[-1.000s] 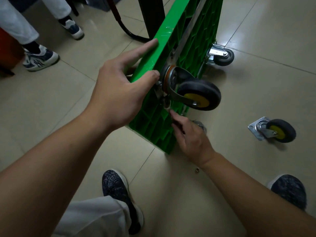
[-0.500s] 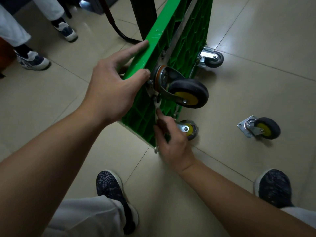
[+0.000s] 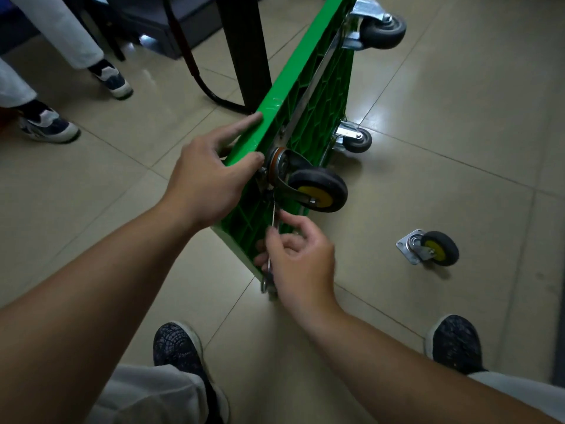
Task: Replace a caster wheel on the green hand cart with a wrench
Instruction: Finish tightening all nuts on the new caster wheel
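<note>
The green hand cart (image 3: 308, 96) stands on its long edge on the tiled floor, underside facing right. My left hand (image 3: 211, 175) grips its upper edge, thumb by the mounting plate of a black caster with a yellow hub (image 3: 318, 189). My right hand (image 3: 298, 258) holds a slim silver wrench (image 3: 271, 240) upright just below that caster, the wrench head reaching up to the plate's lower bolt. A loose caster wheel (image 3: 434, 247) with a square plate lies on the floor to the right.
Two more casters (image 3: 354, 139) (image 3: 382, 26) stay mounted farther along the cart. A black post (image 3: 244, 47) and a dark cable (image 3: 195, 75) stand behind it. Another person's shoes (image 3: 49, 125) are at the left. My own shoes (image 3: 180, 353) (image 3: 455, 344) flank the near floor.
My right hand slid from the floor side up against the cart's underside and now holds the wrench upright at the caster plate. My left hand kept its hold on the cart edge.
</note>
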